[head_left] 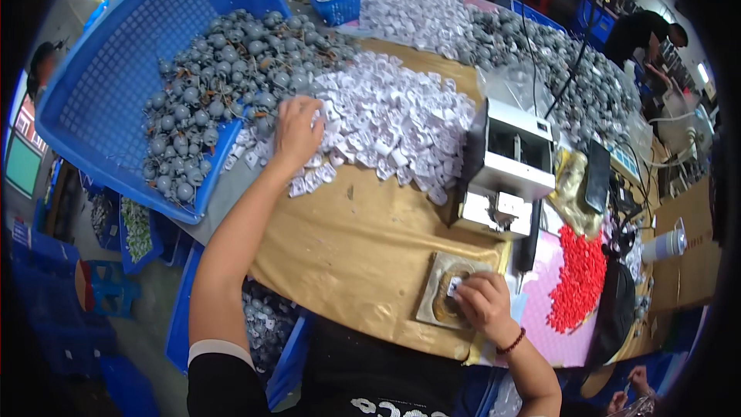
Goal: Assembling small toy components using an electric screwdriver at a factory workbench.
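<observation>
My left hand sits where grey meets white; my right is the nearer to the small white piece.
From the left: the blue crate [108,85] tips its grey round pieces [255,54] toward me, their heap lying left of and beyond my left hand [299,131]. That hand reaches down, fingers bent, among the white pieces [394,108], which spread rightward over the bench [347,239]; I can't tell whether it grips any. Further right, near my body, one small white piece [454,286] lies just left of my right hand [483,301], above a square block [429,309]. My fingertips touch it, pinching or merely pressing, I can't tell; its long axis is unclear.
</observation>
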`<action>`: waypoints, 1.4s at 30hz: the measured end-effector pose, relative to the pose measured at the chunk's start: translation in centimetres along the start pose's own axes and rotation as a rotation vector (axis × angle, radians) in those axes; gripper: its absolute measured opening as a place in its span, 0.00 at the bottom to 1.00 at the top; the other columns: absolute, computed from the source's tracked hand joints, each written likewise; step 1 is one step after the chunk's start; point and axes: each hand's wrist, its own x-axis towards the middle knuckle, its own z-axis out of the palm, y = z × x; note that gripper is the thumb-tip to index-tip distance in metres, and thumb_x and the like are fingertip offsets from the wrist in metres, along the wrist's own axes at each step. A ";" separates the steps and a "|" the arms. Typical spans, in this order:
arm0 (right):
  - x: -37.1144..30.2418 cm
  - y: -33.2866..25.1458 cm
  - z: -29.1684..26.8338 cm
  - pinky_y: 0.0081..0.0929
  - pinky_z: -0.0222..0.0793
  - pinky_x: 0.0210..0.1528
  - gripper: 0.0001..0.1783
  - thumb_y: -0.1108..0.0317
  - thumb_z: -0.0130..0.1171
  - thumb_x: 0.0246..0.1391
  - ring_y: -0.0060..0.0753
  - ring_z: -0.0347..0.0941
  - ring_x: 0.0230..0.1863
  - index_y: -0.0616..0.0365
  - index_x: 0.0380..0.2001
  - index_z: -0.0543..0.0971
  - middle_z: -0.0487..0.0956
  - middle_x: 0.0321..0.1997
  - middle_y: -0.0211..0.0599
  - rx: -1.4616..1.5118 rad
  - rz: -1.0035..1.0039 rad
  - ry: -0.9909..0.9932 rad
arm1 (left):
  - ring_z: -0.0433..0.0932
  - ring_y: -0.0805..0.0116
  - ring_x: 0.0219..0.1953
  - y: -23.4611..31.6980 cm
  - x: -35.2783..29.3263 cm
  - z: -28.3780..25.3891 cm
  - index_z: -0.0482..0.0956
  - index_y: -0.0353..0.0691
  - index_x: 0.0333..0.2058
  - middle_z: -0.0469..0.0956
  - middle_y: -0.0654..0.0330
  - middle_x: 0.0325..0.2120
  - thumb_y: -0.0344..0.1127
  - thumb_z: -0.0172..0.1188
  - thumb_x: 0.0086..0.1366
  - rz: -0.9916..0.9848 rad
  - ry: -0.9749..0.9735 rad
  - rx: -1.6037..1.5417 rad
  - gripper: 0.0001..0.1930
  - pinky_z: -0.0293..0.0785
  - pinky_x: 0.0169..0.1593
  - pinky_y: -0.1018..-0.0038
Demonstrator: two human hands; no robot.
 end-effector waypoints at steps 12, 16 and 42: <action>-1.2 -1.0 0.4 0.42 0.71 0.50 0.23 0.73 0.74 0.43 0.48 0.75 0.52 0.53 0.46 0.82 0.77 0.51 0.41 -0.050 0.140 -0.052 | 0.69 0.50 0.61 -2.6 9.5 -0.3 0.82 0.53 0.51 0.78 0.54 0.50 0.35 0.67 0.56 -0.341 -0.324 0.246 0.21 0.61 0.60 0.47; -3.1 -0.5 0.6 0.49 0.69 0.59 0.30 0.74 0.73 0.47 0.56 0.72 0.56 0.60 0.56 0.76 0.69 0.60 0.57 0.097 0.286 0.085 | 0.73 0.53 0.57 7.0 7.1 -3.7 0.82 0.53 0.50 0.82 0.59 0.48 0.40 0.68 0.54 -0.203 -0.192 -0.113 0.22 0.58 0.60 0.49; -0.3 -1.6 -4.7 0.30 0.79 0.36 0.13 0.77 0.67 0.54 0.40 0.81 0.34 0.60 0.44 0.84 0.83 0.37 0.41 0.390 0.341 -0.234 | 0.66 0.49 0.64 25.3 -19.5 -7.8 0.76 0.43 0.52 0.74 0.48 0.52 0.41 0.70 0.58 -0.073 -0.712 -0.760 0.24 0.48 0.70 0.48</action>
